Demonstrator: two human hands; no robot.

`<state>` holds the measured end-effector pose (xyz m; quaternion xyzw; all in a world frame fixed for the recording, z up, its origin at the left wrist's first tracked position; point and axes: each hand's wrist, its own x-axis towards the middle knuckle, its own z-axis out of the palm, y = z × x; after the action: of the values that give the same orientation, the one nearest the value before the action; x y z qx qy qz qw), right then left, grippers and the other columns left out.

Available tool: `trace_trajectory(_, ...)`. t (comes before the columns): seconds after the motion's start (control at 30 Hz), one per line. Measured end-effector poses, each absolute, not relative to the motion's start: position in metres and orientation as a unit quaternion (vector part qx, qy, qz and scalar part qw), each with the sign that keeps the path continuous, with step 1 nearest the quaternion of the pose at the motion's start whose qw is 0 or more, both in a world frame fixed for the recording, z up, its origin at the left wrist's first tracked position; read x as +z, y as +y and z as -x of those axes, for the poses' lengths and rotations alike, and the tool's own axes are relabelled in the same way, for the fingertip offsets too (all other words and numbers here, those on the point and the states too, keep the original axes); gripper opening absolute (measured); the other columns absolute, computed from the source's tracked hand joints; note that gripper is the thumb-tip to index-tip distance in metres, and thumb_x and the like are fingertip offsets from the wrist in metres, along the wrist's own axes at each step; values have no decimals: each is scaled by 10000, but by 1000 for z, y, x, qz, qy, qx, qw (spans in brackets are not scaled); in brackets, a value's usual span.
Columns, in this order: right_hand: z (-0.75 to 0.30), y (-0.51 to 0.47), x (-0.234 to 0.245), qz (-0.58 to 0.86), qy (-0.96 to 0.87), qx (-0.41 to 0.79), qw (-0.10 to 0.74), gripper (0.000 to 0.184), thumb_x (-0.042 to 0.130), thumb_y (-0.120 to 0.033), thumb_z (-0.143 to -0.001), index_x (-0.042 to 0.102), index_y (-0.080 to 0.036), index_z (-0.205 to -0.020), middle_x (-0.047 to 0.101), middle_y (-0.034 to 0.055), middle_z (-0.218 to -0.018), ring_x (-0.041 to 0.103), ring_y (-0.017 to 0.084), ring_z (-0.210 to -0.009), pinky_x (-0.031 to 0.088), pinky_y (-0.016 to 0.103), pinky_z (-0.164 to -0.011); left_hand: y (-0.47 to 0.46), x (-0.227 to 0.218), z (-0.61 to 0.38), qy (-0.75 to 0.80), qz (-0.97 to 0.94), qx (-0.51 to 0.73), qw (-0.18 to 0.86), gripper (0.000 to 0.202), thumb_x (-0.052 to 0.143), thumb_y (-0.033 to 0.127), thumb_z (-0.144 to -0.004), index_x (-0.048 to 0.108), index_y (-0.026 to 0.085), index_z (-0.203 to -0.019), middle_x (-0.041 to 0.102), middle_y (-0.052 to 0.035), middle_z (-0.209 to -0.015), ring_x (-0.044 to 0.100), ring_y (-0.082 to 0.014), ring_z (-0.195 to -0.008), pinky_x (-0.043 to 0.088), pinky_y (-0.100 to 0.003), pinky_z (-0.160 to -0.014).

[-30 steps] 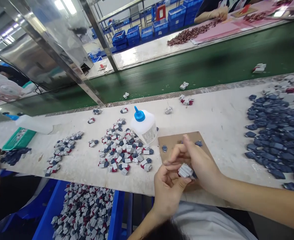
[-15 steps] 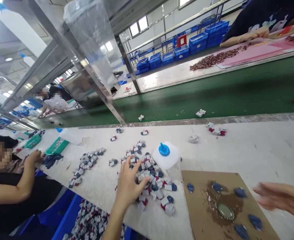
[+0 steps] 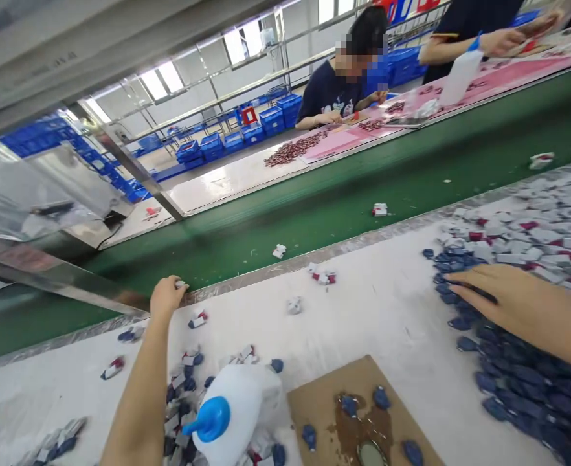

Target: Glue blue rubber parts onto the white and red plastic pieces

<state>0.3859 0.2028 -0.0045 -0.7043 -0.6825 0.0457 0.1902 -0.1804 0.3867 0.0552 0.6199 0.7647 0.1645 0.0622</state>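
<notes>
At the far edge of the table, my left hand [image 3: 167, 296] pinches a small grey-white piece [image 3: 180, 283] beside the green belt. My right hand [image 3: 523, 304] is over a pile of dark blue pieces [image 3: 528, 382], its fingertips drawn together at the pile's upper end. Something dark shows between those fingers, too unclear to name. In front of me, a white bottle with a blue cap [image 3: 237, 408] stands among blue, white and red pieces [image 3: 181, 382]. A brown cardboard sheet [image 3: 314, 395] carries several blue pieces, a wet brown patch and a round metal cap [image 3: 371, 453].
Past the table runs a green belt [image 3: 324, 213] with a few white pieces on it. A metal post [image 3: 62, 275] slants down at left. Many grey-white pieces [image 3: 533, 239] cover the right side. Two people work across the belt, near another white bottle [image 3: 461, 74].
The view has swung right. My left hand has gone from the mixed pile to the table's far edge with a piece. My right hand has moved from beside the cardboard to the blue pile.
</notes>
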Motion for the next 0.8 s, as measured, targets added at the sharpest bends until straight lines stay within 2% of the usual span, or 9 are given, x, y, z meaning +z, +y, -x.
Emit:
trace_trajectory(0.07, -396, 225, 6, 683, -716, 75, 122, 117, 778, -187, -714, 767, -219, -827, 707, 98, -881, 630, 247, -817, 436, 346, -649, 371, 68, 187, 769, -604, 202, 55, 212, 693, 245, -788, 546, 163, -659, 528, -4, -657, 568, -214, -763, 440, -333, -701)
trace_trajectory(0.13, -396, 240, 11, 666, -735, 101, 78, 35, 741, -156, -747, 746, -190, -749, 666, 54, -797, 588, 158, -665, 388, 283, -555, 344, 83, 190, 773, -582, 249, 48, 248, 657, 244, -786, 487, 184, -615, 455, 4, -606, 526, -217, -754, 381, -312, -669)
trace_trajectory(0.23, -389, 250, 13, 644, -753, 127, 41, 216, 583, -193, -912, 662, -147, -717, 586, -11, -733, 516, 76, -584, 387, 208, -538, 280, 96, 184, 775, -539, 321, 75, 171, 558, 325, -852, 542, 169, -782, 456, 22, -656, 483, -162, -711, 350, -269, -628)
trace_trajectory(0.3, -383, 250, 16, 630, -763, 136, 37, 319, 482, -222, -986, 599, -135, -702, 535, -35, -698, 503, 65, -586, 413, 194, -558, 224, 95, 174, 776, -509, 355, 118, 269, 486, 408, -894, 566, 168, -986, 463, 37, -693, 470, -124, -673, 339, -234, -591)
trace_trajectory(0.4, -371, 243, 24, 603, -783, 141, 61, 385, 468, -270, -981, 539, -128, -630, 472, -50, -650, 489, 60, -596, 378, 203, -574, 139, 83, 155, 766, -444, 402, 234, 390, 499, 438, -892, 550, 184, -1183, 468, 42, -706, 467, -104, -653, 308, -199, -534)
trace_trajectory(0.5, -351, 224, 31, 559, -808, 150, 114, 425, 428, -446, -894, 572, -132, -647, 479, -42, -670, 502, 66, -651, 312, 246, -585, 68, 66, 134, 735, -364, 438, 367, 520, 657, 435, -800, 568, 187, -1249, 498, 38, -690, 434, -96, -588, 323, -202, -494)
trace_trajectory(0.67, -291, 161, 25, 465, -827, 252, 189, 384, 482, -489, -881, 693, -226, -1066, 687, 40, -850, 609, 144, -664, 465, 252, -600, 3, 38, 89, 695, -288, 503, 425, 654, 826, 489, -622, 655, 192, -1179, 582, 4, -813, 431, -84, -553, 384, -207, -443)
trace_trajectory(0.73, -262, 136, 19, 430, -829, 304, 190, 314, 489, -445, -900, 722, -242, -954, 718, 52, -895, 665, 178, -725, 513, 258, -580, -6, 30, 69, 674, -259, 517, 460, 598, 841, 479, -611, 691, 179, -1107, 601, -1, -804, 447, -75, -540, 412, -201, -450)
trace_trajectory(0.8, -238, 118, 14, 417, -825, 328, 193, 235, 513, -362, -891, 703, -228, -858, 720, 36, -818, 673, 174, -676, 527, 259, -553, -9, 24, 51, 641, -241, 528, 502, 532, 832, 468, -635, 710, 175, -1062, 613, 5, -757, 458, -67, -512, 435, -200, -460)
